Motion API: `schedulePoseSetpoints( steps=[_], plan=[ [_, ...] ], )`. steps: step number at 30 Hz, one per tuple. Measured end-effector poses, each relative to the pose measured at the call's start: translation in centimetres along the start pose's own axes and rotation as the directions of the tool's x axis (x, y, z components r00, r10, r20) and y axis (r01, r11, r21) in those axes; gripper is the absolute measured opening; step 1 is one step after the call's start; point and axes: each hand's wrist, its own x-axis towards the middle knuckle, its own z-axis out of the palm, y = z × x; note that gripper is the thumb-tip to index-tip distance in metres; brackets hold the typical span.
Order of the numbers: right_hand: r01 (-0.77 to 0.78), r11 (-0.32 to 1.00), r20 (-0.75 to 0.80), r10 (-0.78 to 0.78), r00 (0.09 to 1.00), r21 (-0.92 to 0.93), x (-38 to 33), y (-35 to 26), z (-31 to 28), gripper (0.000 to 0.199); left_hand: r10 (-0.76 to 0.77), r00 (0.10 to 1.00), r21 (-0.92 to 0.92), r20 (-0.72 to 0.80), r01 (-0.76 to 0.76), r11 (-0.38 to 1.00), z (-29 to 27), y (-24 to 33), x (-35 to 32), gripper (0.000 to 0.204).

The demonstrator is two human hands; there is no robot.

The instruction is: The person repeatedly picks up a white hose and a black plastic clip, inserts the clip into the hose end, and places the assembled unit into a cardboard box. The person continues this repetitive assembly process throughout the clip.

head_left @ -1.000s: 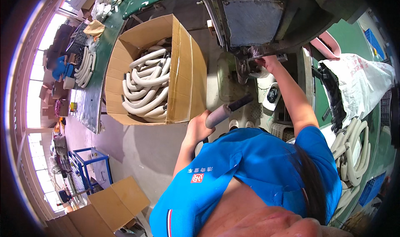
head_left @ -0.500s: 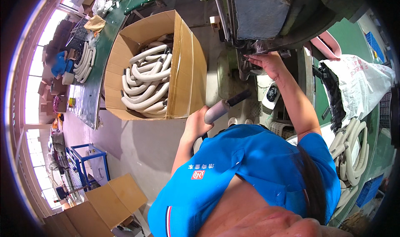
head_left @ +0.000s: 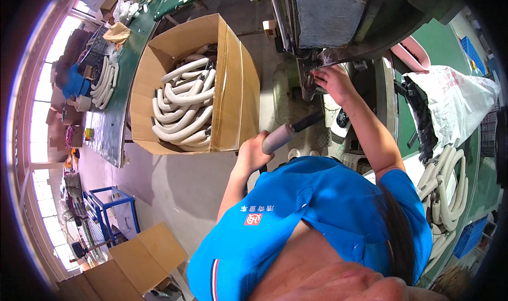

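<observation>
My left hand (head_left: 253, 154) is closed around the grey cylindrical handle (head_left: 280, 136) of a dark lever that runs toward the machine. My right hand (head_left: 331, 82) reaches up under the head of the dark green machine (head_left: 338, 15), fingers curled at a metal part there. What the fingers hold is hidden. My blue shirt (head_left: 317, 216) fills the lower middle of the view.
An open cardboard box (head_left: 238, 89) with several curved white tubes (head_left: 185, 110) stands left of the machine. More white tubes (head_left: 447, 190) lie at the right beside a white sack (head_left: 455, 100). A green bench (head_left: 114, 121) runs along the left, with flat cartons (head_left: 143, 253) on the floor.
Both hands stay at the lever handle and the machine; my right hand has shifted slightly left under the machine head. The view has moved a little.
</observation>
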Motion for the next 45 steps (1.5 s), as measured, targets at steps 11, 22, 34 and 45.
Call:
schedulePoseSetpoints(
  steps=[11,22,34,45],
  plan=[
    [0.333,0.443,0.433,0.144,0.890,-0.832,-14.9,-3.6,2.6,0.045,0.506,0.863,0.219,0.009,-0.495,0.841,-2.5,3.0,0.6,0.034],
    [0.323,0.522,0.368,-0.018,0.930,-0.790,-17.8,1.9,2.1,0.042,0.511,0.827,0.196,0.233,-0.555,0.809,-1.7,6.9,0.2,0.028],
    [0.030,0.915,-0.659,-0.311,0.685,-0.401,-16.4,3.3,-11.0,0.038,-0.295,0.956,-0.986,0.013,-0.037,-0.164,0.0,-3.7,3.6,0.014],
    [0.009,0.993,0.272,0.024,0.962,-0.119,-18.7,2.0,-2.0,0.045,0.132,0.990,-0.650,0.041,-0.074,0.756,7.8,1.2,10.4,0.055]
  ],
)
